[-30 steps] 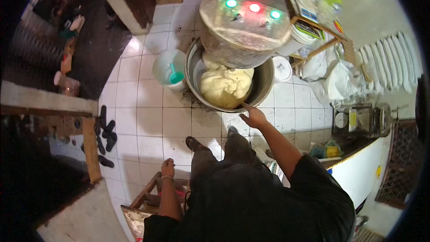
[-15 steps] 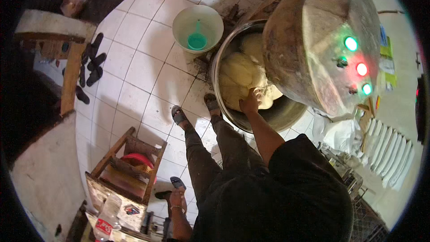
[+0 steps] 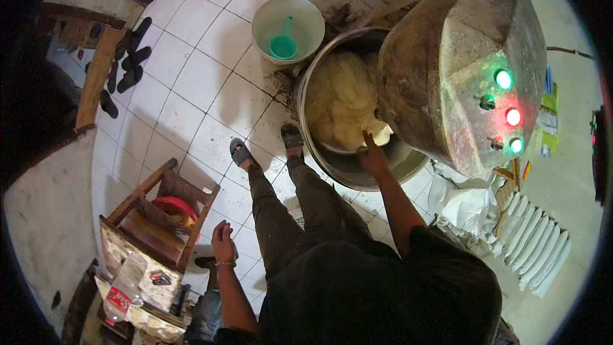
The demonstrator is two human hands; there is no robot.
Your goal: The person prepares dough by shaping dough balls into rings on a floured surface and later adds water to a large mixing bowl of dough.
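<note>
My right hand [image 3: 374, 154] reaches over the front of the steel bowl [image 3: 401, 171], fingers extended against the pale dough [image 3: 338, 99] inside. Whether it presses in I cannot tell. The mixer's dusty metal housing [image 3: 463, 38], with lit green and red lamps, hangs over the bowl's right side and hides part of it. My left hand [image 3: 223, 238], a bracelet at its wrist, hangs beside my left leg with loosely curled, empty fingers. A pale bucket [image 3: 268, 19] with a green scoop [image 3: 283, 46] stands left of the bowl.
A worn wooden stool or stand [image 3: 153, 179], red basin [image 3: 180, 206] and plastic bottle [image 3: 124, 287] are at lower left, beside another person's leg [image 3: 205, 310]. Black sandals [image 3: 131, 76] lie on the tiled floor [image 3: 191, 76]. White sacks [image 3: 463, 201] and stacked white items [image 3: 530, 239] are at right.
The view has swung, bringing the mixer rightward in frame and the stool into view. My right hand went from the bowl's rim down to the dough. My left hand has shifted slightly.
</note>
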